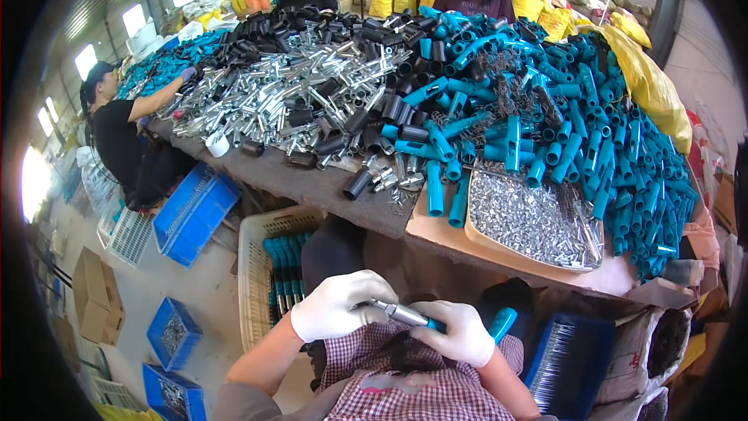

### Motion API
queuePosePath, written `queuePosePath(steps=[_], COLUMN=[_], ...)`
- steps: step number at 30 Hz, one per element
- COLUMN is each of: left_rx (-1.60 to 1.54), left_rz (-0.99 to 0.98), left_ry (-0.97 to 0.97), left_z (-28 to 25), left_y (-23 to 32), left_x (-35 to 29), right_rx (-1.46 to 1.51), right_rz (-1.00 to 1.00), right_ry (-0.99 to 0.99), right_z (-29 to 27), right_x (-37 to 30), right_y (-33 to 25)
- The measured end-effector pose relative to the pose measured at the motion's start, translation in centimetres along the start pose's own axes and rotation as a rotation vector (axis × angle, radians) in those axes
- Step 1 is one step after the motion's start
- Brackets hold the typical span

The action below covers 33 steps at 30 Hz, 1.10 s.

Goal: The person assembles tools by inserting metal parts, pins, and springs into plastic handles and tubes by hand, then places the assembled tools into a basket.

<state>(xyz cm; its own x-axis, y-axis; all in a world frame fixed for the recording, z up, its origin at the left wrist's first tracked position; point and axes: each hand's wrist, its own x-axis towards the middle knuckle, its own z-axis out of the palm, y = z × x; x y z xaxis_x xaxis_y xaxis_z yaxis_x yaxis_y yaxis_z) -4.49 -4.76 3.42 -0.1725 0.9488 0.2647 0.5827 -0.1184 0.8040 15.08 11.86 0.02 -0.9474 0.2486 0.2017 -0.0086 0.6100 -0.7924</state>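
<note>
Tool [407, 315] we pinch by its tip with left hand [336, 309] and grip with right hand [460, 334], likely for steadiness, tray [506, 253] beyond both for reach.

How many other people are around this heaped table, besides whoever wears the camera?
3 around the table: one person at its left side, a second person across the far side, and a third person farther right there. Others may be hidden.

Free gap between hands [336, 308] and table [312, 179], heaped parts [288, 86] beyond, crate [251, 269] at left
</note>
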Motion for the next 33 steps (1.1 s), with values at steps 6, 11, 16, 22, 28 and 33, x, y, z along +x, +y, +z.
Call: queuePosePath(steps=[6, 11, 16, 22, 28, 33], left_rx=[0.065, -0.136, -0.321, 0.053, 0.209, 0.148], left_rz=[-0.151, -0.466, -0.507, -0.253, 0.196, 0.238], left_ry=[0.024, 0.102, 0.11, -0.103, -0.228, -0.179], left_z=[1.4, 3.1, 3.5, 1.4, 0.6, 0.7], left_y=[0.0, -0.5, -2.0, 0.7, 0.4, -0.2], left_x=[0.1, 0.9, 1.1, 2.1, 2.7, 2.2], right_rx=[-0.181, -0.539, -0.539, -0.04, 0.329, 0.337], right_rz=[0.008, -0.123, -0.133, 0.023, 0.097, 0.117], right_ry=[0.042, 0.154, 0.171, -0.099, -0.299, -0.296], right_z=[0.1, 0.4, 0.2, -2.5, -3.4, -3.2], right_x=[-0.4, -0.4, 0.0, 0.3, 0.3, 0.3], right_y=[0.5, 1.1, 1.6, 1.7, 2.1, 1.4])
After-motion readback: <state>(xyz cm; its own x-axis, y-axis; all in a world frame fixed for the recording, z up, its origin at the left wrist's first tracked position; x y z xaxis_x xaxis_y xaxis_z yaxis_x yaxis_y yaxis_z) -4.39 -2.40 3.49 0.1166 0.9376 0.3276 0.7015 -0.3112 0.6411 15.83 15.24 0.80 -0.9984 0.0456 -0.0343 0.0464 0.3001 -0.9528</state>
